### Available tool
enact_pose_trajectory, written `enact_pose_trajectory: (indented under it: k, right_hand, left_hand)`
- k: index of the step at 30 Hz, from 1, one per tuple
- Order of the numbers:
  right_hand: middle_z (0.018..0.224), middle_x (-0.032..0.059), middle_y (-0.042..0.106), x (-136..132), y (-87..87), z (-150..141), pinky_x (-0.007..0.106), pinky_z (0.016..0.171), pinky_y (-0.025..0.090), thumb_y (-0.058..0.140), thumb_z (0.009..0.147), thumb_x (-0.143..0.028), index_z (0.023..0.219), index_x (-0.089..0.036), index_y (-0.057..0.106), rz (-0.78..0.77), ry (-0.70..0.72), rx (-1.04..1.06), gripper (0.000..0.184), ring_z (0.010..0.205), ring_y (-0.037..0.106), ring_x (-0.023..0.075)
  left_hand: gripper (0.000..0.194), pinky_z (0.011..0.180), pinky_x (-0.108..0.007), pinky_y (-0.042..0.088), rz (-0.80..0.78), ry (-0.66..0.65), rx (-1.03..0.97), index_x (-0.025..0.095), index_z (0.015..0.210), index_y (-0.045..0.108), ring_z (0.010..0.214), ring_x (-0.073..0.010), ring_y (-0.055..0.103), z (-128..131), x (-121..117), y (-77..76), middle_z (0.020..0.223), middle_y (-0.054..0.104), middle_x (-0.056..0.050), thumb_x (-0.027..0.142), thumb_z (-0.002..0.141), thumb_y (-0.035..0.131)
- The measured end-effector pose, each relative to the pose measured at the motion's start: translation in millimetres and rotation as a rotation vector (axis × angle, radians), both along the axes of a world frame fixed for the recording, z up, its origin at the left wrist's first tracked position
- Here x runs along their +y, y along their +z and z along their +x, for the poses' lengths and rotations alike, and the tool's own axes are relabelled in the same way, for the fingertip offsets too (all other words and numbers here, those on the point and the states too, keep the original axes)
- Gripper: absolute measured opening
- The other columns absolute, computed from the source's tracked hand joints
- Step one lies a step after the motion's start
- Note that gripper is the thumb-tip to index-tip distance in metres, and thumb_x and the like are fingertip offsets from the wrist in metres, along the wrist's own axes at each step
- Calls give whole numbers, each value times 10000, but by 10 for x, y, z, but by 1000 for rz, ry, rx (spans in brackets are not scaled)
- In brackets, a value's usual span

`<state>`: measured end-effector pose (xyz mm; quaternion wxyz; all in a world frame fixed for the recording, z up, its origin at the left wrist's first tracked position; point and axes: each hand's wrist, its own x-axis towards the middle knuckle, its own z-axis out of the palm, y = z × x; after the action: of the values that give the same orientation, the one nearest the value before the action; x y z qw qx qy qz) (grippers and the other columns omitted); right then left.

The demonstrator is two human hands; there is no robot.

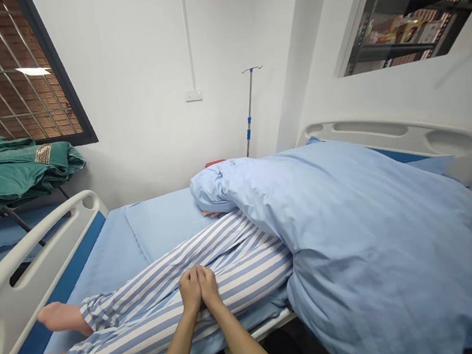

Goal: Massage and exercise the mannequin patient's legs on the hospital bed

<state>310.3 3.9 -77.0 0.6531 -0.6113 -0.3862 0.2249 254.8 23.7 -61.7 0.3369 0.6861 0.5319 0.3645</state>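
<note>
Hands: the bare left hand (189, 290) and bare right hand (209, 287) are being held side by side, with the palms and straight, unclenched fingers pressed together. Nothing is being grasped, as far as can be seen.

Contact: the joined hands are being rested on blue-and-white striped cotton pyjama trousers (246, 267). How much pressure is being applied cannot be told.

Legs: the striped trousers are being worn by a person lying on a white hospital bed (388, 128), along its middle. Two bare feet (62, 319) are being left uncovered near the bed's white plastic side rail (16, 304).

Upper body: it is being covered by a pale blue cotton duvet (375, 240), and a resting hand (211, 214) is being shown just below its edge.

Bedding: a smooth pale blue sheet (168, 224) is being kept under the legs.

Surroundings: a slim steel drip stand (249, 110) is being stood behind the bed, and folded green cloth (13, 162) is being stored beyond the side rail.
</note>
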Motion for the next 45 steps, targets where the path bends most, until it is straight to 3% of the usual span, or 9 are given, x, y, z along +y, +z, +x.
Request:
enact_pose_trajectory:
  k: [6,11,15,23,26,29,33,40,45]
  right_hand:
    - [491,-20,449,61,-53,-31,239,492,303,334,853,-401,519,-212,388,-71,-100,-22,388,511,381,126]
    - [496,8,514,56,88,51,259,501,246,328,862,-340,498,-206,452,-186,-83,-267,407,496,405,131]
    - [507,11,539,-24,215,229,263,510,215,337,876,-356,517,-196,510,-119,4,-438,429,492,412,121]
    - [507,1,522,-181,2,365,251,521,218,339,880,-367,539,-184,505,-114,1,-416,422,505,406,108]
    - [487,-15,474,-171,1,387,239,507,227,313,882,-387,523,-184,473,-86,13,-337,443,502,384,108]
    - [488,-28,432,-148,27,425,225,502,250,309,875,-399,514,-185,436,-45,15,-240,439,509,372,108]
    - [503,-35,407,-140,37,463,225,510,284,319,864,-402,524,-192,401,-12,35,-106,408,513,364,108]
    - [503,-42,388,-135,9,478,230,506,309,368,837,-431,533,-205,373,11,-36,10,379,514,342,110]
    - [495,-28,426,-127,38,505,236,504,287,316,864,-426,523,-200,399,-40,-29,-87,417,505,365,114]
  left_hand:
    - [339,613,-244,300,22,-1,212,187,624,532,641,-138,508,-56,20,-223,675,624,-48,327,849,320]
    - [333,597,-231,294,-40,17,291,183,674,563,686,-141,537,-46,48,-205,757,653,-69,286,864,309]
    - [331,584,-224,284,-47,-31,271,182,641,555,667,-137,535,-14,1,-160,718,645,-60,311,854,338]
    - [345,583,-230,258,35,-50,245,184,562,494,606,-116,462,8,-82,-143,608,570,-20,334,832,341]
    - [355,555,-230,253,13,-50,140,180,504,432,548,-104,401,61,-80,-95,514,474,9,348,807,353]
    - [357,520,-223,275,-34,-25,-123,192,471,349,502,-94,350,195,-81,34,452,362,38,368,782,358]
    - [353,498,-217,296,-72,-36,-327,200,476,324,480,-86,329,373,-145,136,443,345,47,382,775,369]
    - [352,589,-228,299,-19,19,37,196,589,496,615,-129,486,395,-265,-154,624,593,-21,361,840,314]
    - [349,600,-230,287,13,3,122,198,609,513,625,-129,500,403,-234,-185,652,613,-32,328,855,302]
